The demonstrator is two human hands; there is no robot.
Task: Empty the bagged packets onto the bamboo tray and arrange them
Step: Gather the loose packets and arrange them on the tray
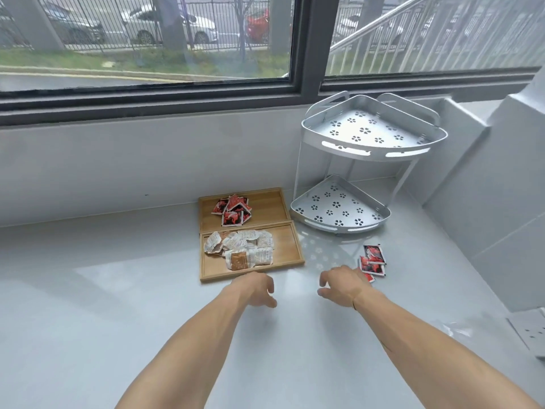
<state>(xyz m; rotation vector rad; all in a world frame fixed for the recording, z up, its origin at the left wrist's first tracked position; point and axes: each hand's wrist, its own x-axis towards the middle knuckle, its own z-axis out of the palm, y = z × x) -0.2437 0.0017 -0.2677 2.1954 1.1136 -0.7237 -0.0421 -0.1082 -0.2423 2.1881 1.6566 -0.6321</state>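
Observation:
Two bamboo trays lie side by side on the grey counter. The far tray (267, 206) holds a heap of red packets (232, 210). The near tray (287, 246) holds a pile of white and brown packets (240, 249). A few loose red packets (373, 259) lie on the counter to the right of the trays. My left hand (256, 289) hovers at the near tray's front edge, fingers apart, holding nothing. My right hand (342, 284) is open too, just left of the loose red packets and partly covering one.
A white two-tier corner rack (365, 149) stands behind the loose packets, against the wall. A crumpled clear plastic bag (454, 327) lies at the right, near a white perforated object (529, 335) at the edge. A window ledge runs along the back.

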